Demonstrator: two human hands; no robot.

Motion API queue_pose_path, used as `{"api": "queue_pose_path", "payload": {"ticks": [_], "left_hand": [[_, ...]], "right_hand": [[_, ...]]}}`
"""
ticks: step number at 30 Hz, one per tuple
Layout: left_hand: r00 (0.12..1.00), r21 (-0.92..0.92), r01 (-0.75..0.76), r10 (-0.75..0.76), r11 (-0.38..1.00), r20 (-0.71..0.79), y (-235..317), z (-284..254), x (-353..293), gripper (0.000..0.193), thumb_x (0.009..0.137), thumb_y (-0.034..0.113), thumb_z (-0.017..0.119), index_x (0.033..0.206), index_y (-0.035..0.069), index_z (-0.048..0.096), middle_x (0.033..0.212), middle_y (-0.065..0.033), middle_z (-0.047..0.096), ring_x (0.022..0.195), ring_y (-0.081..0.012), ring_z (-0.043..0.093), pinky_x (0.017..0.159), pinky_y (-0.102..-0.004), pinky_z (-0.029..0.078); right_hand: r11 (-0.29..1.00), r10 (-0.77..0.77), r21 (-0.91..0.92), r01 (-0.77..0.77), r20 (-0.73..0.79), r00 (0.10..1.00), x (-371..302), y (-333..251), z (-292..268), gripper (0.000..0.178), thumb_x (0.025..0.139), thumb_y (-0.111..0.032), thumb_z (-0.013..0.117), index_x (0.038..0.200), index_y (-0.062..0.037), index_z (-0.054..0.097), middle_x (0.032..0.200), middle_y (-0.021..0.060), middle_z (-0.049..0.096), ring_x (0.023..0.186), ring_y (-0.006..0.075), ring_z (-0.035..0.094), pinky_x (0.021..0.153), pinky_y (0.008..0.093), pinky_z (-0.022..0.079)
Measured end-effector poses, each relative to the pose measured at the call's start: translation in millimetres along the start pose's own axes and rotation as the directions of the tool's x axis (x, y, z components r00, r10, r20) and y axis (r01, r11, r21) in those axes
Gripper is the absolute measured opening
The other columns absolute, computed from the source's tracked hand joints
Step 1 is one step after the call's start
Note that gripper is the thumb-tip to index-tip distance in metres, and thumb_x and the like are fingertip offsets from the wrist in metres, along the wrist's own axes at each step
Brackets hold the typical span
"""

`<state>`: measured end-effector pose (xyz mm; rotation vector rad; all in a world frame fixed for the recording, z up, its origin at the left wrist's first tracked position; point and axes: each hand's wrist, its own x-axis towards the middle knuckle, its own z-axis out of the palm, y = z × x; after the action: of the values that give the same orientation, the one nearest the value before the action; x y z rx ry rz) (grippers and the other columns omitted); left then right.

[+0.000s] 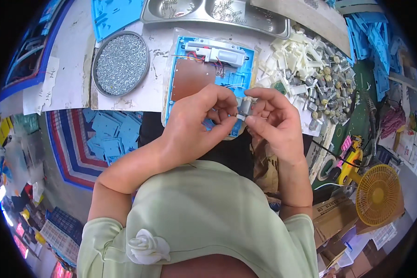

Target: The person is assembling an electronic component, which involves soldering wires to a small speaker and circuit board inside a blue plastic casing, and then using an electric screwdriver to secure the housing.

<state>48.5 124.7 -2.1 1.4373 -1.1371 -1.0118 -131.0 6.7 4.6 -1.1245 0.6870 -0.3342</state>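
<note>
A blue plastic housing (170, 91) lies in front of me, with a brown board (192, 76), a grey-white plastic assembly (224, 56) and thin coloured wires inside it. Over its near right corner, a small grey motor (245, 107) with whitish plastic at its end sits between the thumb and fingers of my right hand (282, 127). My left hand (194, 121) reaches across the housing's near part. Its thumb and fingers are pinched together right beside the motor. Whatever is in that pinch is too small or too hidden to make out.
Left of the housing stands a round metal bowl (95, 69) full of small screws. Springs lie in a steel tray (183, 20) at the back. On the right are heaped motors (317, 92) and white plastic pieces (287, 53). A yellow fan (377, 194) stands lower right.
</note>
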Motion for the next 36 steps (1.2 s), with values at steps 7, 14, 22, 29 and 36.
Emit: {"api": "queue_pose_path", "payload": {"ticks": [7,14,22,29,36], "left_hand": [[1.000,-0.004,-0.012,0.012,1.000,-0.008,-0.4,-1.4,-1.4,0.030,0.086,-0.006,0.073,0.111,0.002,0.058,0.101,-0.0055,0.067,0.088,-0.0102,0.066,0.078,-0.0252,0.054],[0.984,0.089,-0.168,0.172,0.982,-0.046,-8.4,-5.1,0.4,0.028,0.085,-0.006,0.074,0.107,0.002,0.061,0.099,-0.0070,0.069,0.087,-0.0149,0.069,0.073,-0.0290,0.057],[0.929,0.158,-0.353,0.366,0.922,-0.058,-9.9,-17.9,0.5,0.028,0.079,-0.009,0.076,0.102,0.003,0.065,0.096,-0.0121,0.072,0.083,-0.0237,0.070,0.070,-0.0306,0.056],[0.898,0.242,-0.422,0.440,0.873,-0.021,-8.3,-19.9,1.2,0.022,0.078,-0.008,0.077,0.094,0.001,0.066,0.106,-0.0151,0.070,0.087,-0.0223,0.067,0.074,-0.0326,0.055],[0.900,0.159,-0.406,0.424,0.900,-0.099,-16.6,-15.7,1.2,0.023,0.072,-0.005,0.081,0.092,0.004,0.073,0.119,-0.0129,0.062,0.083,-0.0177,0.059,0.073,-0.0311,0.053]], "right_hand": [[0.997,-0.068,-0.051,0.066,-0.040,0.997,-3.5,0.2,10.3,0.047,0.087,0.006,0.073,0.132,0.0001,0.059,0.089,0.0001,0.062,0.076,0.0034,0.058,0.060,0.0181,0.048],[0.603,-0.496,-0.683,0.413,0.084,0.864,-3.8,5.2,8.0,0.053,0.080,0.000,0.080,0.129,-0.0046,0.061,0.094,0.0062,0.066,0.081,0.0118,0.064,0.064,0.0269,0.053],[0.235,-0.641,-0.665,0.709,0.442,0.627,15.8,-20.4,1.7,0.040,0.069,-0.005,0.087,0.104,-0.0040,0.070,0.092,0.0113,0.071,0.070,0.0247,0.067,0.059,0.0325,0.053],[0.163,-0.730,-0.682,0.713,0.403,0.552,6.6,3.0,7.3,0.040,0.068,0.000,0.087,0.105,-0.0036,0.070,0.095,0.0132,0.071,0.071,0.0251,0.069,0.058,0.0313,0.055],[0.223,-0.743,-0.688,0.690,0.338,0.577,1.8,7.6,7.0,0.040,0.069,0.002,0.085,0.105,-0.0037,0.070,0.097,0.0139,0.071,0.074,0.0255,0.069,0.061,0.0315,0.056]]}}
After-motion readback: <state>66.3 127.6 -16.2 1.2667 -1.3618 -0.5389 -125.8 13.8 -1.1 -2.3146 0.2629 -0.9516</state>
